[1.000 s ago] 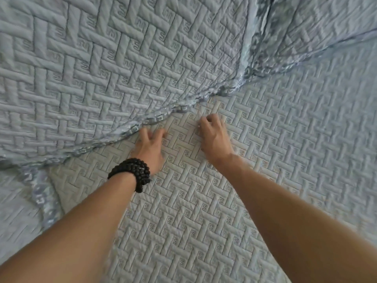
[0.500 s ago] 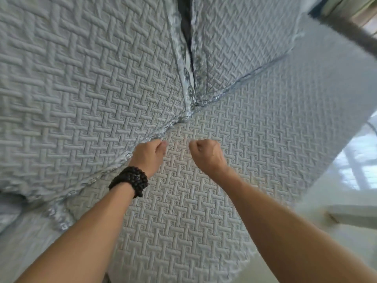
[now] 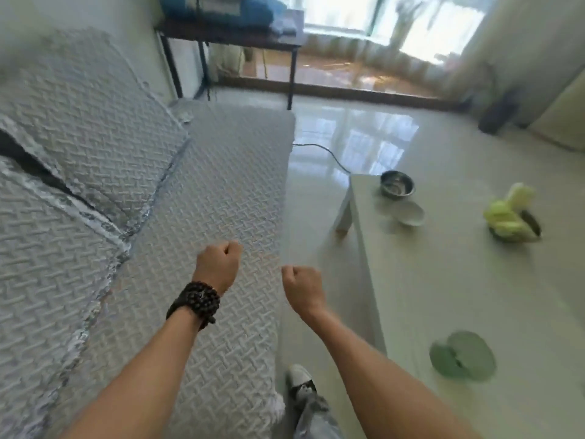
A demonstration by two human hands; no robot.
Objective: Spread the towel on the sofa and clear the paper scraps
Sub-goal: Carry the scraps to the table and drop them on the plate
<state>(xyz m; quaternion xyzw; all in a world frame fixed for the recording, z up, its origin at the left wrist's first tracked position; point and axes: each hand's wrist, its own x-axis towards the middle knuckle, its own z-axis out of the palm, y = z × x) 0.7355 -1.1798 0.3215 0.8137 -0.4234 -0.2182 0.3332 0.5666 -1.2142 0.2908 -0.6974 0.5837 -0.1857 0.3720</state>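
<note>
Both hands are curled into fists with nothing visible in them: the left hand over the sofa seat, the right hand just past the sofa's front edge. A quilted cover lies flat across the sofa; no paper scraps can be made out on it.

Nothing legible anywhere: no words, labels, brands or numbers. Only a woven relief pattern on the quilted sofa cover, no lettering. Bare metal on the steel bowl on the low table. Possibly some marking on the blurred blue bundle, unreadable.
</note>
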